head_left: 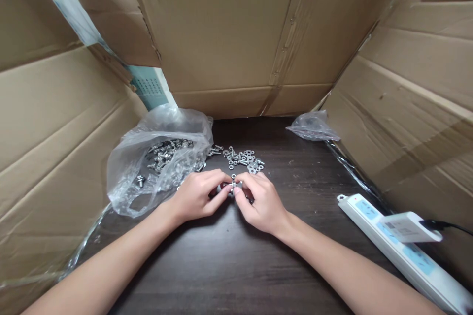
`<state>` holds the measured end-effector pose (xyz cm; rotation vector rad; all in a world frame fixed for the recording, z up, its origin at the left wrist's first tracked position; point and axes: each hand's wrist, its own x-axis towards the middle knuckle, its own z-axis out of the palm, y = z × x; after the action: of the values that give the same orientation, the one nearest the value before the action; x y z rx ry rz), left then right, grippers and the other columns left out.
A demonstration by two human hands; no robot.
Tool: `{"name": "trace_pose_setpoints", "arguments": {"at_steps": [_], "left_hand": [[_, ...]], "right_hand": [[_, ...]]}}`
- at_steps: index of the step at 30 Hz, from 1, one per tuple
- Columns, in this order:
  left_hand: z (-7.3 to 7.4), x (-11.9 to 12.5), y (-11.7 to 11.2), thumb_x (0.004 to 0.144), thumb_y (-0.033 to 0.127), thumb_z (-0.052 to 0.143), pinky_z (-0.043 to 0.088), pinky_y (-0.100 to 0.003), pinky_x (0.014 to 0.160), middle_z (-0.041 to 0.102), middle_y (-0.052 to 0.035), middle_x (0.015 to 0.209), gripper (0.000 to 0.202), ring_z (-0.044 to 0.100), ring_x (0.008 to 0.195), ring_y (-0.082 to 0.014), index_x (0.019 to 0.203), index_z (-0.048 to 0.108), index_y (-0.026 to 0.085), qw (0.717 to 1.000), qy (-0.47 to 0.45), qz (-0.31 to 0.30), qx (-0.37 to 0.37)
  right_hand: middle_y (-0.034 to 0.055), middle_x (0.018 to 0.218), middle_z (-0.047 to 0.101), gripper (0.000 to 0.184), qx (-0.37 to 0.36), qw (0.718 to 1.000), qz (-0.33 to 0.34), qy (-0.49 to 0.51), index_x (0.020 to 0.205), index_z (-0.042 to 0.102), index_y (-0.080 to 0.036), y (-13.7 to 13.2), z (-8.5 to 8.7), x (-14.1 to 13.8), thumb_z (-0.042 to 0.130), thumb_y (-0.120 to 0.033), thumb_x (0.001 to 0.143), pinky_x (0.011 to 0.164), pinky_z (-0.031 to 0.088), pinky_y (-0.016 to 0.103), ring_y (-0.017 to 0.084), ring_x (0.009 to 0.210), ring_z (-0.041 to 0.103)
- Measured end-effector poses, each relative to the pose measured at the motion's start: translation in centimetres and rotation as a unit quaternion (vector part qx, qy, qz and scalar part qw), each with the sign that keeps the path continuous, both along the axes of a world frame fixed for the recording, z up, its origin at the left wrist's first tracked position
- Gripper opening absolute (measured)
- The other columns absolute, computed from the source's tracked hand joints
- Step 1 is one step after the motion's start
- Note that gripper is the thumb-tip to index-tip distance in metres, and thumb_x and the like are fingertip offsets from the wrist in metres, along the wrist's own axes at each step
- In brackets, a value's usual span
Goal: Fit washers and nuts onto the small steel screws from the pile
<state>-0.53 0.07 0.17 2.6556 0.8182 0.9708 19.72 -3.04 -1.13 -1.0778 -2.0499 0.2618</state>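
Observation:
My left hand (204, 194) and my right hand (260, 201) meet over the middle of the table. Both are closed, pinching one small metal bolt (233, 185) between thumbs and fingertips. Something washer-like or nut-like seems to be on the bolt, but the fingers hide much of it. Just beyond my fingertips lies a loose nut (233, 176). Farther back, a scattered pile of washers (250, 153), nuts and bolts spreads over the dark table. To the left of my left hand, an open clear plastic bag (127, 157) holds many bolts fitted with washers (162, 155).
Cardboard walls (229, 24) enclose the dark wooden table (207, 266) at the back and both sides. A small clear zip bag (314, 126) lies at the back right. On the right, a white power strip (391, 251) carries a plugged-in white adapter (408, 227) with a black cable.

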Motion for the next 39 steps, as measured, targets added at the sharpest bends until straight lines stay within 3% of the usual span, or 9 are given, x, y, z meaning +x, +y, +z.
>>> {"name": "trace_pose_setpoints", "arguments": {"at_steps": [25,33,39], "left_hand": [[0.14,-0.06,-0.06,0.1,0.024,0.051,0.044,-0.022,0.057,0.068,-0.001,0.078,0.016,0.06,0.061,-0.0103,0.098,0.065,0.017,1.0,0.007,0.006,0.005],[0.24,-0.02,-0.05,0.1,0.024,0.051,0.044,-0.023,0.059,0.068,-0.001,0.077,0.015,0.061,0.063,-0.0111,0.097,0.064,0.017,1.0,0.008,0.006,0.008],[0.11,-0.07,-0.02,0.1,0.023,0.052,0.045,-0.022,0.06,0.068,-0.001,0.079,0.014,0.062,0.064,-0.0112,0.099,0.064,0.016,1.0,0.006,0.006,0.006]], "right_hand": [[-0.0047,0.064,0.053,0.011,0.069,0.996,0.019,0.046,0.095,0.059,-0.02,-0.16,0.05,-0.1,0.054,-0.013,0.089,0.067,0.039,0.03,0.014,0.057,0.05],[-0.0027,0.064,0.055,0.007,0.023,0.998,-0.029,0.042,0.095,0.06,-0.02,-0.19,0.18,-0.11,0.054,-0.021,0.092,0.067,0.04,0.03,0.016,0.061,0.052],[-0.0022,0.065,0.057,0.01,0.0,0.999,-0.012,0.03,0.089,0.06,-0.02,0.01,0.04,-0.08,0.053,-0.022,0.094,0.069,0.039,0.031,0.015,0.06,0.051]]}}
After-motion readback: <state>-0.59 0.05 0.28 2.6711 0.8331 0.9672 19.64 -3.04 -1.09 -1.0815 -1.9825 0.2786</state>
